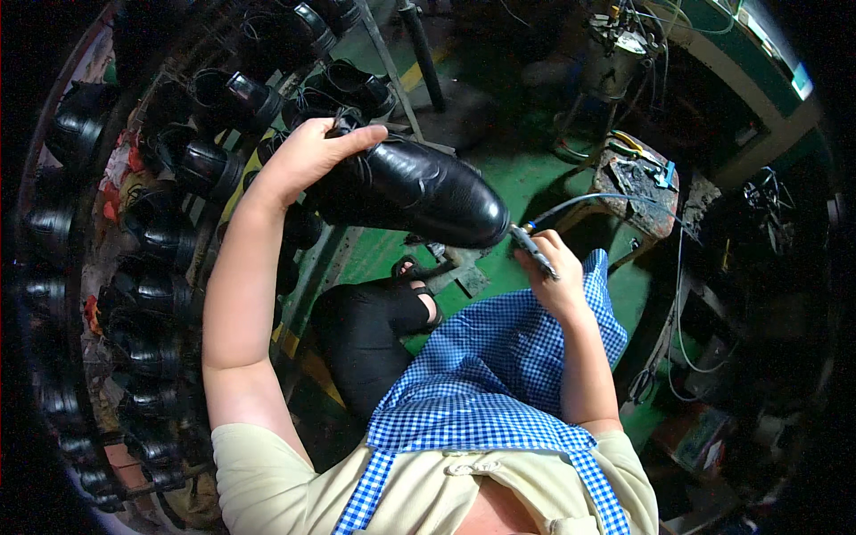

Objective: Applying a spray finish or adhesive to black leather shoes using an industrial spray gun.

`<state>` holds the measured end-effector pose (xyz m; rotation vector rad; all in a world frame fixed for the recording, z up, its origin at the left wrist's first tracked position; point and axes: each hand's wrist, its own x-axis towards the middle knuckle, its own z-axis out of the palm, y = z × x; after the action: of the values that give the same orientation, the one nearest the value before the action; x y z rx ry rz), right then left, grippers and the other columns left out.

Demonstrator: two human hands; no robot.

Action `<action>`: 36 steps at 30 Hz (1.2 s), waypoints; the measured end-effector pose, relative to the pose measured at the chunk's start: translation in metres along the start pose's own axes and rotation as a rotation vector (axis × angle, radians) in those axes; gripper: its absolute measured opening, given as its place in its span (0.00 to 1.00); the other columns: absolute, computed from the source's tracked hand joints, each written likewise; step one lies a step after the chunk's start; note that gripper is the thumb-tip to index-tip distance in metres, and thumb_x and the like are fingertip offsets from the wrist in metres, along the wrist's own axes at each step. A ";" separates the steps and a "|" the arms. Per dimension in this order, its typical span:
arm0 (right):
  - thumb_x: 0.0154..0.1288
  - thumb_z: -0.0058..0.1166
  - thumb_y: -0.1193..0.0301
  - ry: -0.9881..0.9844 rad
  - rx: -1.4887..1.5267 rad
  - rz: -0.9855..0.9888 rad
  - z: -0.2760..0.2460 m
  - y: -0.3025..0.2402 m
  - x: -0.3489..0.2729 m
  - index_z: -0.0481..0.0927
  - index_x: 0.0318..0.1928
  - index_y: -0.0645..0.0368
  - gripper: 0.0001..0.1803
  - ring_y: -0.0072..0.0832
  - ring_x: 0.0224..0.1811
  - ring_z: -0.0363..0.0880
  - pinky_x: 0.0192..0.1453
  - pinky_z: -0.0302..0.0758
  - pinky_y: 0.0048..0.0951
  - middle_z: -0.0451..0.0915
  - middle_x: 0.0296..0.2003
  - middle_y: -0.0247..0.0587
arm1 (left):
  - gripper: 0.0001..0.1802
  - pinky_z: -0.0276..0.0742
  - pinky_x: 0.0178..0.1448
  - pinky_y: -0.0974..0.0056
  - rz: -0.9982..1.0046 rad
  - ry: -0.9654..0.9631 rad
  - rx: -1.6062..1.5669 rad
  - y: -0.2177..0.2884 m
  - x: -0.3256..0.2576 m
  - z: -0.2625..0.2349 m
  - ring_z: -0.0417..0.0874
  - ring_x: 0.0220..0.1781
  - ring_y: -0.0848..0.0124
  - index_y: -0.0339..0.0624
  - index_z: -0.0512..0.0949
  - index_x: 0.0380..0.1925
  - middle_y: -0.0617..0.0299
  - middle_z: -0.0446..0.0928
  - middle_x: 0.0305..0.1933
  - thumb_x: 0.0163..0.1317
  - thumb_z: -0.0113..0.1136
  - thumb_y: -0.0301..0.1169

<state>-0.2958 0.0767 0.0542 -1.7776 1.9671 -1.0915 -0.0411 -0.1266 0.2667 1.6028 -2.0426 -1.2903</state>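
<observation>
A black leather lace-up shoe (428, 185) is held up in front of me, sole downward and toe pointing right. My left hand (325, 152) grips it by the ankle opening, thumb on top near the laces; the fingers inside or behind it are hidden. By the toe, my right hand (556, 272) is closed around a small grey metal spray gun (533, 251) fed by a blue hose (580, 198). The gun's front end is close to the toe tip; I cannot tell whether they touch.
Racks on the left hold several more black shoes (214, 167). A stained stool (635, 192) at right carries yellow-handled pliers (627, 140). Behind it stands a metal pot (615, 67) with tubes. The hose loops down at right. Below are the green floor (535, 183) and my checked apron (486, 374).
</observation>
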 end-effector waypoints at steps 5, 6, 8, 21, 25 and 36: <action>0.63 0.62 0.61 -0.078 -0.021 -0.041 0.037 -0.008 0.011 0.80 0.37 0.59 0.14 0.44 0.39 0.81 0.41 0.79 0.40 0.78 0.37 0.44 | 0.13 0.75 0.56 0.68 0.174 -0.212 -0.018 -0.005 -0.004 -0.021 0.83 0.41 0.77 0.39 0.86 0.39 0.66 0.86 0.37 0.57 0.73 0.34; 0.63 0.63 0.61 -0.092 -0.002 -0.042 0.046 -0.012 0.011 0.80 0.38 0.59 0.14 0.43 0.39 0.81 0.42 0.80 0.40 0.78 0.37 0.44 | 0.13 0.73 0.62 0.67 0.169 -0.228 -0.020 -0.003 -0.013 -0.027 0.83 0.44 0.77 0.39 0.86 0.41 0.67 0.86 0.37 0.57 0.73 0.33; 0.63 0.62 0.60 -0.108 0.034 -0.025 0.060 -0.016 0.011 0.80 0.38 0.59 0.15 0.44 0.40 0.80 0.42 0.79 0.41 0.77 0.37 0.44 | 0.15 0.57 0.77 0.61 0.223 -0.285 0.041 -0.016 -0.009 -0.044 0.81 0.52 0.79 0.40 0.85 0.42 0.70 0.86 0.42 0.55 0.74 0.30; 0.58 0.66 0.66 -0.006 0.142 -0.026 0.026 -0.019 0.018 0.82 0.38 0.58 0.11 0.43 0.40 0.81 0.43 0.80 0.38 0.80 0.38 0.43 | 0.21 0.32 0.83 0.47 0.481 -0.387 0.180 -0.026 -0.036 -0.064 0.77 0.62 0.72 0.40 0.83 0.45 0.64 0.82 0.54 0.50 0.76 0.29; 0.61 0.64 0.70 0.081 0.299 -0.039 -0.005 -0.022 0.030 0.80 0.35 0.62 0.09 0.43 0.35 0.79 0.39 0.76 0.37 0.78 0.34 0.44 | 0.17 0.37 0.82 0.42 0.546 -0.562 0.422 -0.003 -0.047 -0.057 0.77 0.62 0.64 0.45 0.86 0.40 0.65 0.85 0.49 0.49 0.76 0.32; 0.68 0.60 0.70 0.096 0.720 -0.158 -0.007 -0.068 0.070 0.75 0.34 0.66 0.12 0.32 0.26 0.70 0.31 0.67 0.33 0.69 0.26 0.41 | 0.14 0.37 0.81 0.40 0.504 -0.562 0.476 -0.010 -0.053 -0.038 0.77 0.63 0.64 0.46 0.86 0.37 0.67 0.85 0.47 0.48 0.77 0.32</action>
<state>-0.2650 0.0166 0.1246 -1.4971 1.2310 -1.6864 0.0102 -0.0991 0.2978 0.7806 -3.0187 -1.1999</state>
